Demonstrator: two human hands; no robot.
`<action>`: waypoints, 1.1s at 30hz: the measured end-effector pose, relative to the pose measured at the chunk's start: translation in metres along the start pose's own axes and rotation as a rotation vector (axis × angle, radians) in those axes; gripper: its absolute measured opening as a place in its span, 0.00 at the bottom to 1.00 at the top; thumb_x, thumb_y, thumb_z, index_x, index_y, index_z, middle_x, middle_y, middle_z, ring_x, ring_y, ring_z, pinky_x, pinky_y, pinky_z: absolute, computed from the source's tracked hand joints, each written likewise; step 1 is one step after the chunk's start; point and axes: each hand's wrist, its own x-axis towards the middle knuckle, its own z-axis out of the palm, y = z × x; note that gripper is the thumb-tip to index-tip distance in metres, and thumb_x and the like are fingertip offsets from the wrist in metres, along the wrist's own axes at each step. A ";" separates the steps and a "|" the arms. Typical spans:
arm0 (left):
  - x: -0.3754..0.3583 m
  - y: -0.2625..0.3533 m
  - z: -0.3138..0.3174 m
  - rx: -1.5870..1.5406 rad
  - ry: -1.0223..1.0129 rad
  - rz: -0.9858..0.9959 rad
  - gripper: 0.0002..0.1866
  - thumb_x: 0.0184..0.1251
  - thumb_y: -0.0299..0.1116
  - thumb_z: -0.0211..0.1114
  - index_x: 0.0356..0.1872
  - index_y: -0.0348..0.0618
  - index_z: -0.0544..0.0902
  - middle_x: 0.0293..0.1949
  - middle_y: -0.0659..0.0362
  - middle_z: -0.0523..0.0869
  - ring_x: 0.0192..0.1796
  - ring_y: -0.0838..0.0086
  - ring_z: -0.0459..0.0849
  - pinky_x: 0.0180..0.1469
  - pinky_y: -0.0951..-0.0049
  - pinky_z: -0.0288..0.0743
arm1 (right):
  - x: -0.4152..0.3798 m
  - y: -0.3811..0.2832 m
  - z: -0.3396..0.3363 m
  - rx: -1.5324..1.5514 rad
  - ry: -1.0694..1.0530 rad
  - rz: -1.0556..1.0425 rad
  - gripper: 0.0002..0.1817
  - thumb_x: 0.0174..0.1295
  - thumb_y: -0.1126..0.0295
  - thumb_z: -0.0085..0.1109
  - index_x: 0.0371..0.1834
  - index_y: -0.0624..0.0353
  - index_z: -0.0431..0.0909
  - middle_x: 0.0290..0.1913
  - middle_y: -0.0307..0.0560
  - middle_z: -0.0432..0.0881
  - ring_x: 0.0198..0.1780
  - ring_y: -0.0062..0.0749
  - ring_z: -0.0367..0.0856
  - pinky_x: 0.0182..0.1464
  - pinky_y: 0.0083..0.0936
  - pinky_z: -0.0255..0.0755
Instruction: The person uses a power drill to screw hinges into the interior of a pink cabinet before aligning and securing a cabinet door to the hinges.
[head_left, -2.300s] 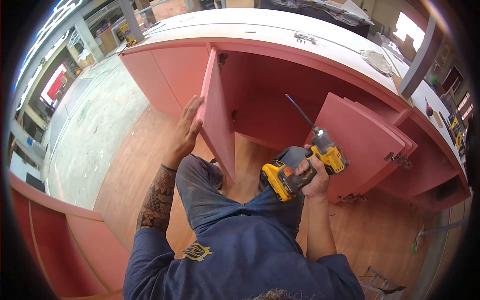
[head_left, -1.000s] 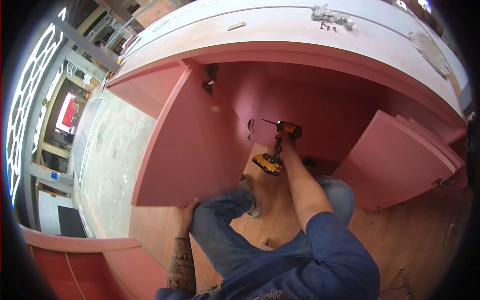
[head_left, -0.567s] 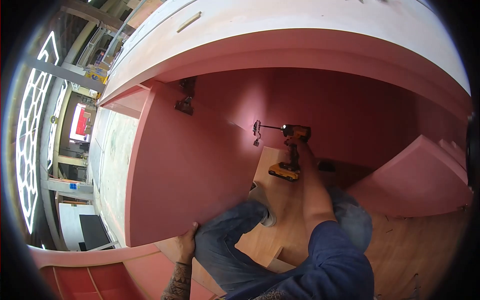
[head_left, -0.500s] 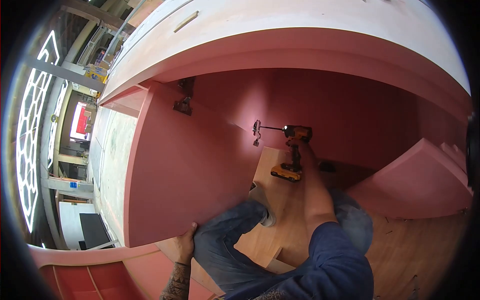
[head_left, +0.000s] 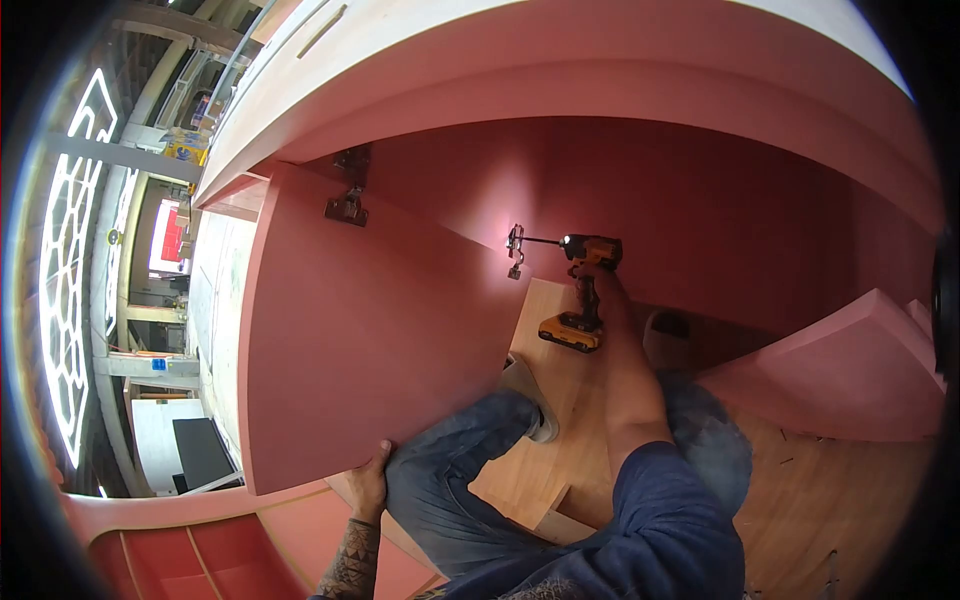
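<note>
My right hand (head_left: 592,282) is wrapped round the grip of a black and yellow cordless drill (head_left: 594,252). The drill's light is on, and its long bit reaches left to a metal hinge (head_left: 515,243) on the cabinet's inner wall. My left hand (head_left: 369,482) grips the lower edge of a pink door panel (head_left: 370,340), with the thumb on its face; the other fingers are mostly hidden. A second hinge (head_left: 347,207) joins the panel's upper part to the cabinet.
The pink cabinet frame (head_left: 600,95) arches over the opening. Another pink panel (head_left: 830,375) stands at the right. Wooden flooring (head_left: 800,490) lies below, with small dark pieces on it. Red compartments (head_left: 180,560) are at the lower left.
The view has shifted slightly, and the cabinet's front frame fills more of the top. Both hands keep their holds, with the bit still at the hinge.
</note>
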 end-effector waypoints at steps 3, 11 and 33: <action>-0.006 0.012 0.004 0.041 0.019 0.016 0.20 0.71 0.38 0.77 0.54 0.32 0.87 0.51 0.53 0.90 0.53 0.67 0.87 0.60 0.65 0.80 | 0.001 0.000 -0.002 -0.005 0.013 0.018 0.10 0.60 0.66 0.69 0.40 0.59 0.86 0.21 0.36 0.79 0.19 0.22 0.76 0.23 0.24 0.73; -0.008 0.020 0.005 0.091 0.005 0.035 0.18 0.70 0.37 0.78 0.50 0.34 0.86 0.49 0.56 0.87 0.52 0.70 0.86 0.59 0.65 0.81 | 0.003 0.004 -0.004 0.008 0.001 0.011 0.10 0.59 0.66 0.68 0.41 0.59 0.86 0.22 0.36 0.79 0.20 0.22 0.77 0.23 0.24 0.73; -0.012 0.020 0.008 0.060 0.046 0.049 0.18 0.70 0.38 0.78 0.49 0.32 0.89 0.46 0.53 0.92 0.50 0.67 0.89 0.58 0.66 0.80 | 0.010 0.014 -0.005 0.033 0.009 0.030 0.10 0.59 0.66 0.68 0.40 0.59 0.86 0.20 0.36 0.78 0.18 0.23 0.76 0.22 0.25 0.72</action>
